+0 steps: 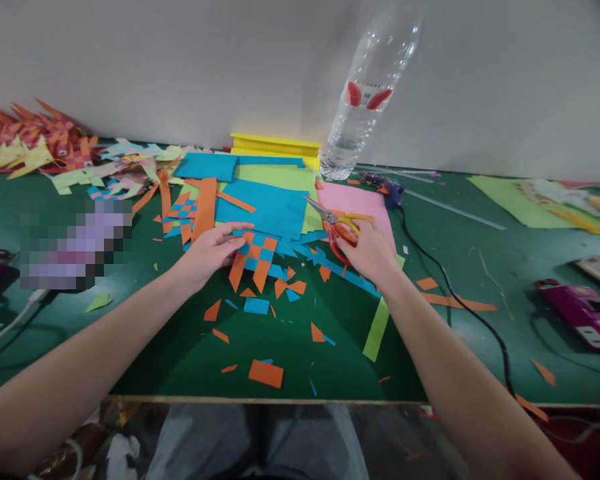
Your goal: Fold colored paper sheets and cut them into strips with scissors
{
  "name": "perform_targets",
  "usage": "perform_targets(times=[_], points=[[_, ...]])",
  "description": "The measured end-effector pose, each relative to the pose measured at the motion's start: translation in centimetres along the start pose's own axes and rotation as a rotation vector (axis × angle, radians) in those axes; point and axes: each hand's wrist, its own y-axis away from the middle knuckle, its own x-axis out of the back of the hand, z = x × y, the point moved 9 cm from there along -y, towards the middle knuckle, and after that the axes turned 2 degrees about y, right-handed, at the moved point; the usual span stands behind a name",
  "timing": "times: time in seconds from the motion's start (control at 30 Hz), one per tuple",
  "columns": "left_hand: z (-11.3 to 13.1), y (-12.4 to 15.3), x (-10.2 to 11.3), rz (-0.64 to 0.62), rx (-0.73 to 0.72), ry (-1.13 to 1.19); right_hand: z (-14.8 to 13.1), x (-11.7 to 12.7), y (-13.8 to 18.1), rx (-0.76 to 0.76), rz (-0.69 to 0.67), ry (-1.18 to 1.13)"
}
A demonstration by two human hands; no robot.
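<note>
My left hand [211,255] pinches the upper left edge of a woven paper piece [256,256] in orange and blue checks, with pointed orange strips hanging toward me. My right hand [373,248] is closed around the red and yellow handles of a pair of scissors [337,223], whose blades point up and left over the coloured paper. Under the blades lie a blue paper sheet [265,203] and a pink sheet [353,200]. Another checked piece [184,212] rests left of an upright orange strip [206,208].
Paper scraps [266,373] litter the green table. A plastic water bottle [365,100] stands at the back by the wall. Behind my right hand is a glue gun [393,193] with a black cord. A blurred-out device [80,250] lies left; folded paper fish [35,143] are piled back left.
</note>
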Motion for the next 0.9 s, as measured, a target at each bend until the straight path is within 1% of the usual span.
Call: perform_targets(times=[0.33, 0.57, 0.77, 0.9], points=[[-0.41, -0.25, 0.17, -0.017, 0.014, -0.049, -0.11, -0.64, -0.06, 0.015, 0.024, 0.132], [-0.57, -0.32, -0.16, -0.062, 0.039, -0.126, -0.31, -0.82, -0.18, 0.032, 0.041, 0.205], [-0.52, -0.5, -0.28, -0.068, 0.026, -0.125, -0.57, -0.92, -0.49, 0.071, 0.063, 0.247], [-0.2, -0.47, -0.34, -0.062, 0.003, -0.169, -0.57, -0.97, -0.76, 0.105, 0.071, 0.26]])
